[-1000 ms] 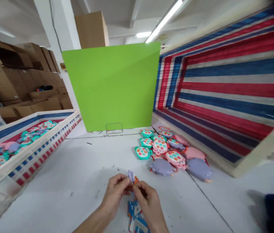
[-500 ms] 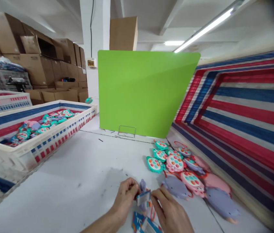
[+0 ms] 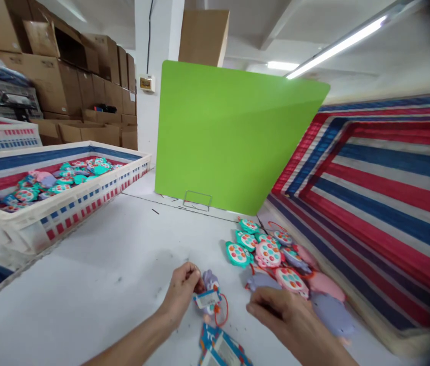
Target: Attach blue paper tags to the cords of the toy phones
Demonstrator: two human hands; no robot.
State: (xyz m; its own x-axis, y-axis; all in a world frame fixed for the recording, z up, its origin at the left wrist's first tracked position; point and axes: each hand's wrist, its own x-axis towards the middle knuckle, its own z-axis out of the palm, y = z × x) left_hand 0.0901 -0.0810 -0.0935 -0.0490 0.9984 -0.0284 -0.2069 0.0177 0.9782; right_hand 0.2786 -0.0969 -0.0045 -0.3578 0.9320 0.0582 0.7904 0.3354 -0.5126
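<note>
My left hand (image 3: 182, 290) is closed, with its fingertips pinched at the left side of a small purple animal toy (image 3: 210, 278). A white-and-blue printed tag (image 3: 207, 299) lies across the toy's front, and a red-orange cord (image 3: 226, 311) loops out to its right. Apart from the toy, my right hand (image 3: 283, 312) is curled shut over the table, with nothing visible in its fingers. Below the toy lie several blue printed cards (image 3: 222, 348), overlapping each other. Close beyond my right hand is a purple toy (image 3: 260, 280), partly hidden by it.
Several toys lie at the right, among them a turquoise one (image 3: 238, 254) and a pink one (image 3: 292, 281). A green board (image 3: 234, 137) stands behind a wire stand (image 3: 197, 200). On the left is a white crate (image 3: 85, 195) of toys; a striped lined crate (image 3: 382, 188) is tilted at right.
My right hand has let go of the tag and moved right, away from the toy. The view has shifted, and my left hand with the purple toy appears further left.
</note>
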